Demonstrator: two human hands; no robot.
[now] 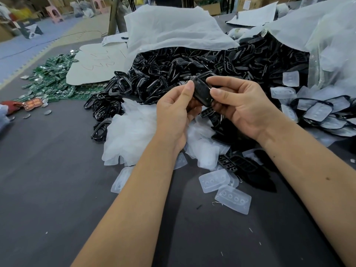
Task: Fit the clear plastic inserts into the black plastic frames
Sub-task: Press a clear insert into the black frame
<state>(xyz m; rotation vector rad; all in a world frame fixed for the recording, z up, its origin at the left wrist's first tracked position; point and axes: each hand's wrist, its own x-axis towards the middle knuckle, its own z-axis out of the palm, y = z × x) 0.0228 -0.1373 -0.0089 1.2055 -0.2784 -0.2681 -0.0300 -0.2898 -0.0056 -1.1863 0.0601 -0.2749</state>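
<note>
Above the heap of clear inserts (133,132), a black frame (201,91) is pinched between left hand (173,112) and right hand (238,105); its long axis is tilted away.

Seen from up on the person's head, looking forward and down, close over both hands (208,105) and the dark table (57,189).

This is a small factory or assembly workshop. On the dark counter (57,170) lie bulk heaps of black plastic frames (183,64) spilling from large bags (173,29), clear inserts (131,135), and green circuit boards (52,74). Cardboard boxes (210,6) stand behind.
</note>
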